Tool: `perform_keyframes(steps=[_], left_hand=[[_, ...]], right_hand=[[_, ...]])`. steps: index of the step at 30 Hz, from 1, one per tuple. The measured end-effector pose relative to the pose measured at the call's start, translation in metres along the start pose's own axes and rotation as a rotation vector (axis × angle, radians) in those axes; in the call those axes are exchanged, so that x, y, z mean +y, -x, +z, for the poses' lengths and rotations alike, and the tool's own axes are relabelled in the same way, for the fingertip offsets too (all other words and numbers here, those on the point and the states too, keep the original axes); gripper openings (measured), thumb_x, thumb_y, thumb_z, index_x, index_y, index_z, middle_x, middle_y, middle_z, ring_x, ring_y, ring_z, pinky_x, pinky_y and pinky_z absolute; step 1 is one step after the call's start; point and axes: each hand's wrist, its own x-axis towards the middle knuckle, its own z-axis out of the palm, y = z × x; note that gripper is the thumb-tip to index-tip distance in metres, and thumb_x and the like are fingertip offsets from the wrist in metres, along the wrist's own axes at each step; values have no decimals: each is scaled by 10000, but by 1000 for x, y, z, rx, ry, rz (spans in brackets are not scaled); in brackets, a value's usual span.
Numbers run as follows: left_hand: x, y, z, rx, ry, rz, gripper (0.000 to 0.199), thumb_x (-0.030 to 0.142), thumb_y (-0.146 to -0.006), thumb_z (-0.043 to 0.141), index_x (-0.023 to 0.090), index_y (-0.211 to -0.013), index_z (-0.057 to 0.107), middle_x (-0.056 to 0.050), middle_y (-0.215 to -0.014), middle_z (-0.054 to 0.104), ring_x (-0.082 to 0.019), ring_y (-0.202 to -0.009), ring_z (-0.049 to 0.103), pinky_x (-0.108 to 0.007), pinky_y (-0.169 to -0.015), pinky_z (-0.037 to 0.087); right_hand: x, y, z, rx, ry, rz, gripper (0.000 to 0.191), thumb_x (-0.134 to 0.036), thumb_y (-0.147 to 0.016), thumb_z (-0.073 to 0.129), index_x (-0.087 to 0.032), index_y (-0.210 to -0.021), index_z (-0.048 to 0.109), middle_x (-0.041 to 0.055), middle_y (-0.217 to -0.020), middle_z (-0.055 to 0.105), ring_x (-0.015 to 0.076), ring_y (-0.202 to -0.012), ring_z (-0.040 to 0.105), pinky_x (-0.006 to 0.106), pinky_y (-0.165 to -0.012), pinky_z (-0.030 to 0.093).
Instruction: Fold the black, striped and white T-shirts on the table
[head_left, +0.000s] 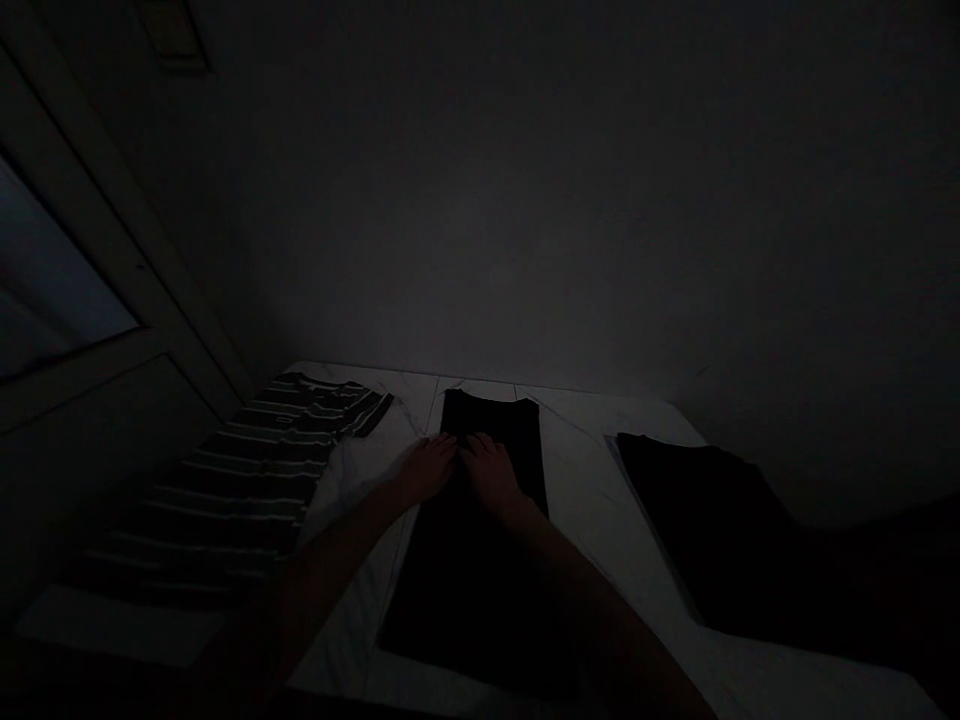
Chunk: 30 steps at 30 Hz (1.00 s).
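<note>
A black shirt [472, 580], folded into a long narrow strip, lies flat in the middle of the white marble-patterned table [577, 480]. Near its upper part my left hand [429, 467] rests on the cloth at the left edge, fingers stretched out flat. Close beside it, my right hand [491, 472] lies on top of the same shirt, palm down, with its fingers extended. The fingertips of both hands are near each other. Dim light hides the fabric's folds and the finer detail of the fingers.
At the left lies a dark striped short-sleeved shirt [247, 470], spread out. Another black garment [697, 530] lies at the right. Behind the table rises a plain wall [487, 220]; a door with a glass pane [52, 270] stands at the left.
</note>
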Motion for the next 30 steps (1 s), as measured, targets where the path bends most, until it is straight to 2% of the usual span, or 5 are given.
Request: perform_keyframes(steps=[5, 12, 18, 25, 30], left_hand=[[-6, 5, 15, 49, 17, 23, 420, 276, -1011, 445, 175, -1404, 554, -147, -1516, 520, -283, -1451, 415, -498, -1179, 336], [-8, 6, 19, 19, -7, 50, 428, 310, -1034, 419, 170, -1417, 547, -157, -1516, 517, -294, -1452, 412, -526, -1170, 336], [-10, 11, 22, 25, -69, 81, 447, 366, -1044, 418, 246, -1464, 514, -144, -1594, 413, -326, -1459, 395, -544, -1163, 325], [-10, 15, 20, 0, -87, 114, 474, 444, -1048, 398, 263, -1469, 518, -161, -1626, 346, -359, -1488, 334, -578, -1156, 305], [2, 38, 9, -52, -116, 122, 512, 434, -1059, 367, 257, -1537, 411, -155, -1638, 326, -327, -1507, 305, -587, -1174, 271]], right_hand=[[12, -14, 5, -14, 42, -17, 320, -159, -996, 458, -196, -1240, 662, 142, -1276, 644, 277, -1197, 520, 405, -957, 431], [23, -24, 11, -56, 71, -100, 273, -137, -994, 469, -186, -1143, 692, 123, -1161, 692, 259, -1147, 543, 373, -954, 418], [36, -22, 12, -73, 82, -90, 263, -162, -991, 501, -197, -1177, 684, 117, -1186, 687, 262, -1140, 553, 368, -950, 421], [32, -20, 13, -63, 71, -106, 267, -147, -989, 495, -194, -1166, 690, 107, -1207, 693, 259, -1161, 560, 368, -986, 418], [30, 4, 5, -17, 21, -85, 337, -143, -992, 488, -199, -1284, 648, 96, -1282, 684, 250, -1175, 585, 377, -993, 447]])
